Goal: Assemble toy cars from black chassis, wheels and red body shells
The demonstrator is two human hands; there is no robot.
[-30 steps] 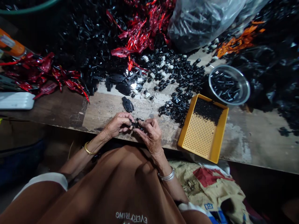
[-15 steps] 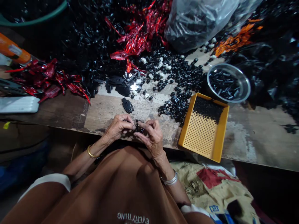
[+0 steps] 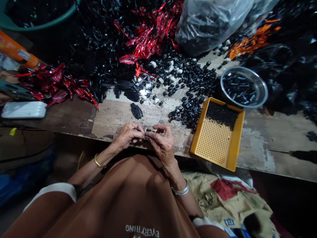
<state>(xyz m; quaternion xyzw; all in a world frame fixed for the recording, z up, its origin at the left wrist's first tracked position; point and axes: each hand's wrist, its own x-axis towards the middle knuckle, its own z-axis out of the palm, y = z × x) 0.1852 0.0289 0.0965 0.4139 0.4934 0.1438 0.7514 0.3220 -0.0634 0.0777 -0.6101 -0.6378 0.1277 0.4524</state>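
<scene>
My left hand [image 3: 128, 135] and my right hand [image 3: 162, 142] meet at the near edge of the wooden table [image 3: 116, 115]. Both pinch a small black plastic part [image 3: 148, 131] between their fingertips; most of it is hidden by the fingers. A flat black plastic piece [image 3: 136, 110] lies on the table just beyond my left hand. A heap of small black wheel-like parts [image 3: 190, 79] spreads out beyond my right hand.
A yellow perforated tray [image 3: 215, 138] with tiny black bits sits to the right, a metal bowl [image 3: 244, 86] of black parts behind it. Red plastic pieces [image 3: 146, 36], black piles, orange pieces [image 3: 250, 43] and a clear bag [image 3: 213, 19] fill the back. A white box [image 3: 23, 109] lies left.
My fingers have worked the small black part closer together, so less of it shows. The hands stay at the same spot on the table edge.
</scene>
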